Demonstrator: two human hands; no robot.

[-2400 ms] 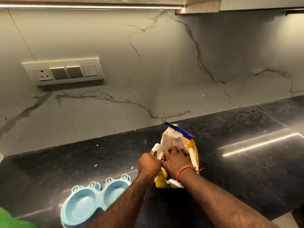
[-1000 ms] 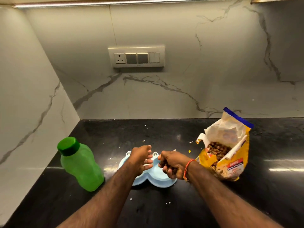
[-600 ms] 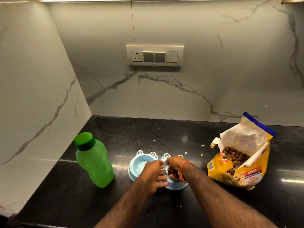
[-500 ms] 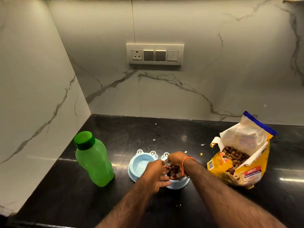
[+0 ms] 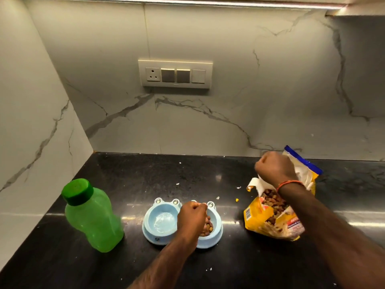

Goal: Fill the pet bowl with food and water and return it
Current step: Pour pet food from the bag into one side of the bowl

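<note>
A light blue double pet bowl (image 5: 150, 230) with frog eyes sits on the black counter (image 5: 135, 176). Its left compartment is bare and its right one holds brown kibble (image 5: 208, 227). My left hand (image 5: 192, 217) hovers over the middle of the bowl with curled fingers, hiding part of the kibble; nothing shows in its grasp. An open yellow food bag (image 5: 257, 221) leans to the right of the bowl, kibble showing in its mouth. My right hand (image 5: 274, 170) is a fist just above the bag's opening. A green water bottle (image 5: 93, 217), capped, stands left of the bowl.
Marble walls meet in a corner at the back left. A switch plate (image 5: 175, 74) with a socket sits on the back wall. Small crumbs lie scattered on the counter around the bowl and bag.
My right hand dropped kibble into the right compartment and rose back to the bag's mouth. My left hand stayed over the bowl. The view shifted left from the bag to take in the bottle.
</note>
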